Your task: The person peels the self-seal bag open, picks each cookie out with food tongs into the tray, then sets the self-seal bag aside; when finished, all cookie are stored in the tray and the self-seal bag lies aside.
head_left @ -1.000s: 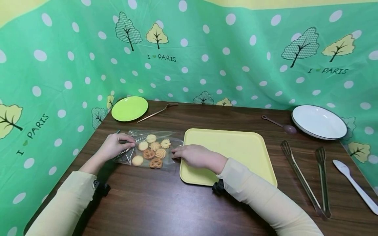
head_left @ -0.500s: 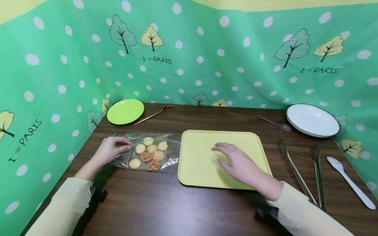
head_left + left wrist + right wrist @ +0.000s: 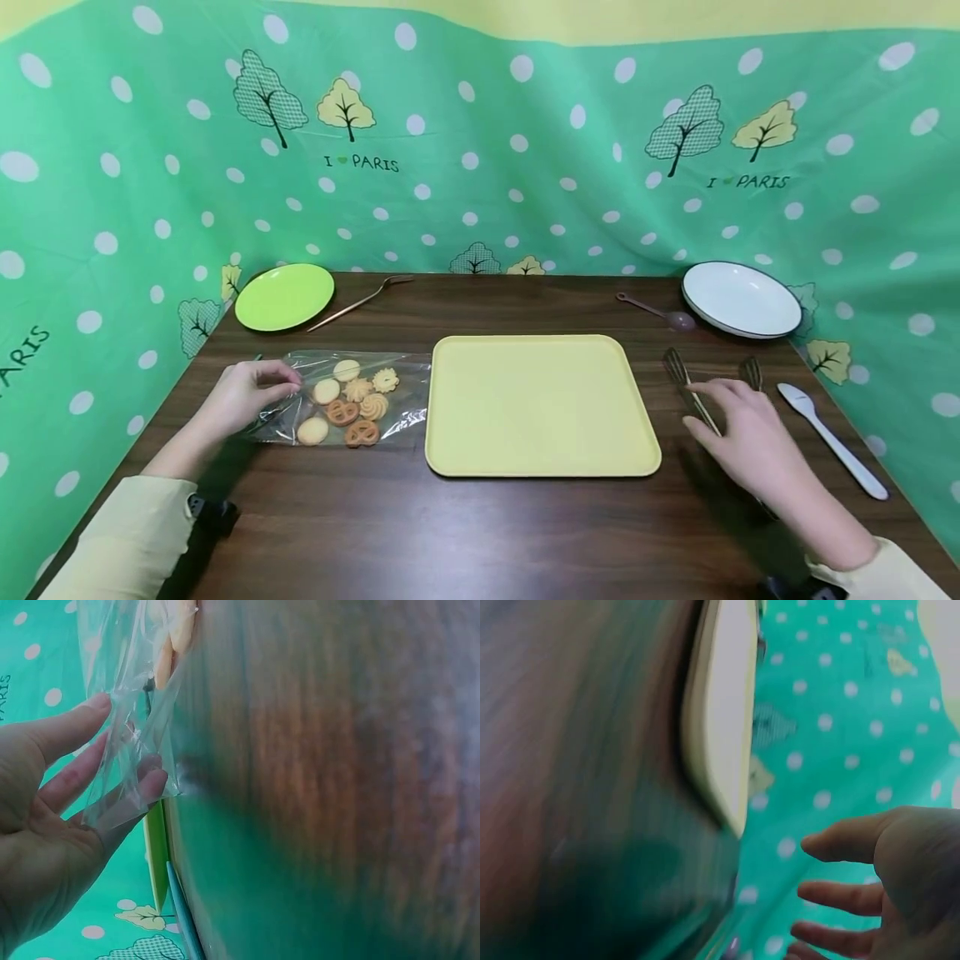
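A clear plastic bag with several cookies and pretzel-shaped biscuits lies flat left of the yellow tray. At the bag's left end my left hand holds the loose plastic. In the left wrist view the film drapes between thumb and fingers. My right hand hovers with fingers spread over a pair of metal tongs, covering most of their length. In the right wrist view nothing sits between the fingers of that hand.
Back left are a green plate and a copper-coloured fork. A brown spoon and a white dish stand back right. A white spreader lies right of the tongs. A polka-dot cloth hangs behind the table.
My right hand has left the bag's right end and crossed over the tray to the tongs. The left hand stays at the bag. The head view has turned rightward.
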Motion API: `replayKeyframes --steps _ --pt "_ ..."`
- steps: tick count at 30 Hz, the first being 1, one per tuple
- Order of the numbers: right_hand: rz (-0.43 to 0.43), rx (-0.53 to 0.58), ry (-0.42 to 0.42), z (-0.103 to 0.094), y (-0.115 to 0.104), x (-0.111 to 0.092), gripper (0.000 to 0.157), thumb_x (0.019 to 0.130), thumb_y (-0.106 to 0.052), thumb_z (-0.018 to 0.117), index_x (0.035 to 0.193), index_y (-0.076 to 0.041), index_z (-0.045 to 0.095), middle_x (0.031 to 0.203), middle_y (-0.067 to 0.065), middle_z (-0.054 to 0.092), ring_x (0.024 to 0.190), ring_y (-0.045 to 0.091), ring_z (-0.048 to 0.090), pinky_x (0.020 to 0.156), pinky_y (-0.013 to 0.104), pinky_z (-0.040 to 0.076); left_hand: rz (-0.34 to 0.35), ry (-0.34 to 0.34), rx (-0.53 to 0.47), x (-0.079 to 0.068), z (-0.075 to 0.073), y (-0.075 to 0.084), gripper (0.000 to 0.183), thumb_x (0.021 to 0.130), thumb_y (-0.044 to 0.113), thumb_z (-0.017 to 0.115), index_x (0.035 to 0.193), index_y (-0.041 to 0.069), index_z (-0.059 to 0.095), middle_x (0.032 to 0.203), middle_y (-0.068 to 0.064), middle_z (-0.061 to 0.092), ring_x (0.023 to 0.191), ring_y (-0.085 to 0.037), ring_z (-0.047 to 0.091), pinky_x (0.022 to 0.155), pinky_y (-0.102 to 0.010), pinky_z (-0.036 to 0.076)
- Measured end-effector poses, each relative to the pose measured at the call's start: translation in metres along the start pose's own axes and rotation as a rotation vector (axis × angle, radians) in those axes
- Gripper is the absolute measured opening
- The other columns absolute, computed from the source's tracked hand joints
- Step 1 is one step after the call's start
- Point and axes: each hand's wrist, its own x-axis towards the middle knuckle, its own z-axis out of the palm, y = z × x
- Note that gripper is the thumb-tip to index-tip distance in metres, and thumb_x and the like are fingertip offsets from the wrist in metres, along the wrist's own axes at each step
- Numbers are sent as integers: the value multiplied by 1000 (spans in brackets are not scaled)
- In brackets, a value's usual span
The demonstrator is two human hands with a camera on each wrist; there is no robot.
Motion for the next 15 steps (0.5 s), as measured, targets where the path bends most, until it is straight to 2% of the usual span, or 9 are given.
replayKeyframes --steps 4,8,11,15 --pt "139 -34 -18 0 27 -12 60 86 -26 69 129 7 45 127 40 32 115 59 26 92 66 18 -11 -3 -3 0 -2 1 7 86 26 71 86 19 72 88 6 70 91 -13 62 78 -30 47" --pt "239 -43 -66 3 46 -18 77 88 -38 65 136 11 31 130 45 24 120 62 18 95 69 13 -12 16 -5 0 -2 1 6 85 27 72 85 21 72 88 6 71 90 -10 62 76 -23 46" --pt "284 -57 -93 6 52 -19 85 88 -46 63 138 13 28 128 46 27 118 62 21 93 69 17 -9 33 -5 0 -2 0 6 84 27 72 85 22 72 88 5 71 89 -6 62 74 -19 45" --pt "326 -81 -142 7 54 -17 96 84 -57 63 138 13 27 123 46 33 107 63 32 83 67 31 -19 35 -1 -1 -1 0 5 84 27 72 86 22 73 89 5 71 88 -3 61 75 -20 45"
